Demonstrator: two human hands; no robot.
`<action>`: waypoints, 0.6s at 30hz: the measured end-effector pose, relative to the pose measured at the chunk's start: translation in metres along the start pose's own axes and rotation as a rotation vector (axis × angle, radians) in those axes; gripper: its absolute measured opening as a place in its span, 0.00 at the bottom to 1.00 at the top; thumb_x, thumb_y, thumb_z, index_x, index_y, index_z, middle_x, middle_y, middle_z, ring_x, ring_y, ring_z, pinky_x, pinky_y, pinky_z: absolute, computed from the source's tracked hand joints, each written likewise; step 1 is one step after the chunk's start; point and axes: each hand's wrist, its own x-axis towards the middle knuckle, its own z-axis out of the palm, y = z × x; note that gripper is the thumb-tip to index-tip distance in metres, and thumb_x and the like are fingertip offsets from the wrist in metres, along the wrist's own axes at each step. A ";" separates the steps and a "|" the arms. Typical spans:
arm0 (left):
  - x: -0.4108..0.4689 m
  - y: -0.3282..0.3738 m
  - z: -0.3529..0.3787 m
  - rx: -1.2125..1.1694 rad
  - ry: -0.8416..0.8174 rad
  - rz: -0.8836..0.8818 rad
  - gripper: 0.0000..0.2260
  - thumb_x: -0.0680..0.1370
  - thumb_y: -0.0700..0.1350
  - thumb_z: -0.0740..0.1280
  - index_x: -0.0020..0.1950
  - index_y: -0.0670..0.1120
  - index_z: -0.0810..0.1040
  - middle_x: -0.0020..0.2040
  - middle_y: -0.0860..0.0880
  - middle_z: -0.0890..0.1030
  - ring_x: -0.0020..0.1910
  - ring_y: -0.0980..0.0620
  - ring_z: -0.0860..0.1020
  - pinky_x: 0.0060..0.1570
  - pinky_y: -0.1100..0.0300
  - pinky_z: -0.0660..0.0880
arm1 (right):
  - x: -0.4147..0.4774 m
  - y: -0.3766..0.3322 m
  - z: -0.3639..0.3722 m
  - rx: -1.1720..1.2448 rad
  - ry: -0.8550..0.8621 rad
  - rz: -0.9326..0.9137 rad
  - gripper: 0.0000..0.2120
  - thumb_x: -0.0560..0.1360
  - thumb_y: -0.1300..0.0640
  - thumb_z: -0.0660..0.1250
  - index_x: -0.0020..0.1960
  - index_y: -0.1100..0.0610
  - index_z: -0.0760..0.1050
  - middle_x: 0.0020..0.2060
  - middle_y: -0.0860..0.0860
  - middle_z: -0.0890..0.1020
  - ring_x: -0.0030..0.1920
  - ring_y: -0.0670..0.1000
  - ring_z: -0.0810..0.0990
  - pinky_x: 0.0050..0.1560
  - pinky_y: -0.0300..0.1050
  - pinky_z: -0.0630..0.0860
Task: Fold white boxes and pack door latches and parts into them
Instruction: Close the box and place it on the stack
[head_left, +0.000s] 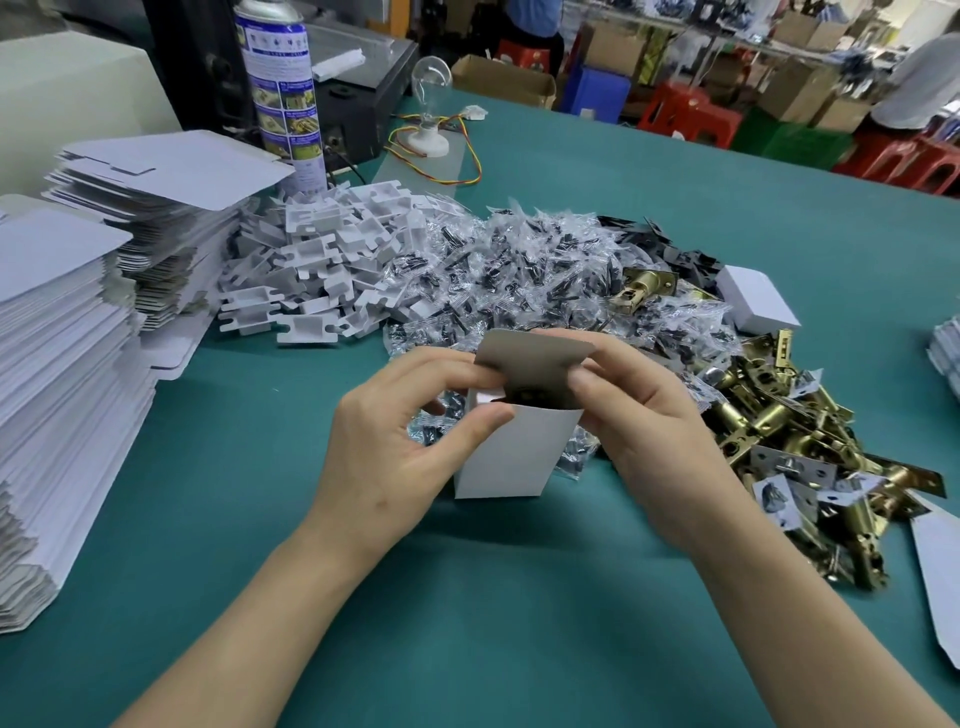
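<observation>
Hands meet over a white box (514, 457) standing upright on the green surface (467, 597), near ctr. The left hand (400, 441) grips the box's left side: thumb pressed on the front wall just under the top edge, fingers curled round the far side by the small side flap (485, 396). The right hand (639, 415) pinches the right side at the top, thumb in front, fingers curled behind, touching the lid flap (530, 353). That flap stands raised and tilted toward the person, grey inner face showing. Box top is open; sth dark sits inside, can't tell what.

Just behind and under the box lies a big pile of clear bags (519, 270) w/ small black parts, stretching far and right. One brass latch (641, 288) rests on top of that pile. Right of the hands, a heap of brass door latches (779, 431) w/ some silver plates and small bagged bits mixed in. A closed white box (758, 299) sits at the far edge of that heap, black plates (675, 249) beside it.

Left of the bags: a pile of white plastic inserts (332, 270). Further left, two tall stacks of flat box blanks (62, 364), the near one at the left edge, the other behind it. Another flat blank (935, 571) lies at the near right edge.

Far left stands a spray can (280, 88) w/ a blue label, next to a black machine (358, 93). A clear light bulb (430, 93) on a white base stands just right of it, coloured wires trailing. Beyond the surface: cardboard cartons, red stools.
</observation>
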 end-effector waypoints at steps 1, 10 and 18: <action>0.000 0.000 0.000 0.000 0.001 0.000 0.08 0.78 0.49 0.75 0.53 0.47 0.86 0.55 0.54 0.85 0.58 0.52 0.83 0.53 0.62 0.75 | 0.000 0.002 0.000 0.049 0.002 0.025 0.14 0.81 0.59 0.62 0.61 0.49 0.83 0.56 0.52 0.86 0.58 0.50 0.83 0.58 0.42 0.78; -0.001 0.003 0.000 0.087 0.036 0.066 0.09 0.78 0.49 0.75 0.56 0.48 0.86 0.58 0.55 0.84 0.60 0.57 0.81 0.58 0.67 0.72 | -0.001 0.006 0.003 0.114 0.011 0.081 0.14 0.82 0.56 0.63 0.59 0.47 0.85 0.56 0.49 0.86 0.57 0.47 0.83 0.55 0.38 0.78; -0.004 0.000 0.000 0.025 0.046 0.082 0.18 0.77 0.51 0.75 0.64 0.56 0.73 0.57 0.66 0.80 0.58 0.60 0.81 0.55 0.68 0.71 | -0.001 0.008 0.008 0.244 0.040 0.167 0.12 0.77 0.60 0.63 0.54 0.53 0.83 0.52 0.55 0.85 0.51 0.52 0.80 0.53 0.50 0.73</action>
